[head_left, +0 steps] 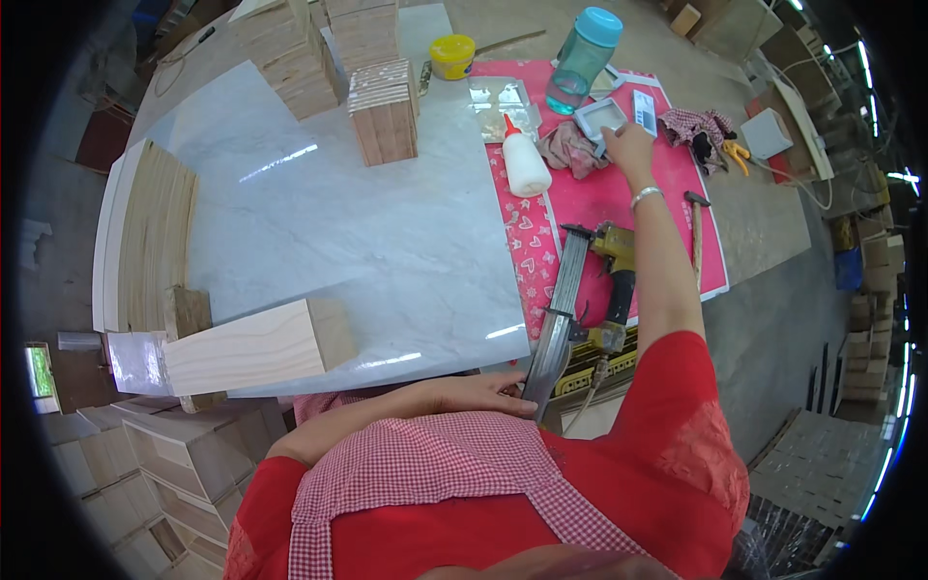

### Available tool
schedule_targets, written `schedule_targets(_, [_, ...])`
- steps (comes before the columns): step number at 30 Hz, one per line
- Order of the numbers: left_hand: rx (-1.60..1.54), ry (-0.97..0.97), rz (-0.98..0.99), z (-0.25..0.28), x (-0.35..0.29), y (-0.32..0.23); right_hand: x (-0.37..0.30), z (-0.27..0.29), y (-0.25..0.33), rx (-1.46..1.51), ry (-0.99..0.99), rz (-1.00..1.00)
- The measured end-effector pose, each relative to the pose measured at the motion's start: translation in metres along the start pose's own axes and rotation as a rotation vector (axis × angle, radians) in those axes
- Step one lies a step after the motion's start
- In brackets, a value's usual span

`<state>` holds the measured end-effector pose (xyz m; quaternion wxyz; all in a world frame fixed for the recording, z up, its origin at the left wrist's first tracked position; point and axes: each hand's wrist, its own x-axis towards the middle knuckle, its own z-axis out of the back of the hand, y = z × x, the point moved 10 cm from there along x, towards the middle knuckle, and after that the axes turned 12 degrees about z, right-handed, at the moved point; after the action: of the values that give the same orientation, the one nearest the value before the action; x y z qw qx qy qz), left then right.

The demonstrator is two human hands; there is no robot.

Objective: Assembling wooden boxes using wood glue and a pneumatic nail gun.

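Observation:
My right hand [630,150] reaches to the far right of the table, its fingers curled on the edge of a small shallow white box [599,118]. Beside that box lie a crumpled pinkish rag [572,151] and a white glue bottle [525,164] with a red tip. My left hand [491,394] rests low at the table's front edge, fingers stretched out and apart, close to the tail of the nail gun's long metal magazine. This nail gun [619,253], yellow with a black grip, lies on the pink sheet [667,222] below my right forearm.
A teal water bottle [583,63] and a yellow tub [451,57] stand at the back. Wooden blocks [384,116] are stacked there too. A pale board [246,348] lies front left, near stacked panels [145,242]. A hammer [697,232] and orange-handled pliers [738,156] lie right.

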<state>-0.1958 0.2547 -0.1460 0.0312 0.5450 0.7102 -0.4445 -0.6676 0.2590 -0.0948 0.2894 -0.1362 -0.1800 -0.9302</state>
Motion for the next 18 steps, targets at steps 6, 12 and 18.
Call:
schedule_targets(6, [-0.037, -0.021, -0.034, 0.000, -0.002, -0.003, -0.002, -0.033, -0.029, -0.039, 0.194, -0.184])
schedule_targets(12, [-0.046, -0.020, 0.006, 0.000, 0.001, 0.003, -0.048, 0.051, -0.013, 0.379, -0.025, -0.112])
schedule_targets(18, [-0.103, -0.066, -0.036, 0.004, 0.003, 0.008, -0.194, 0.083, 0.110, 0.559, 0.032, -0.068])
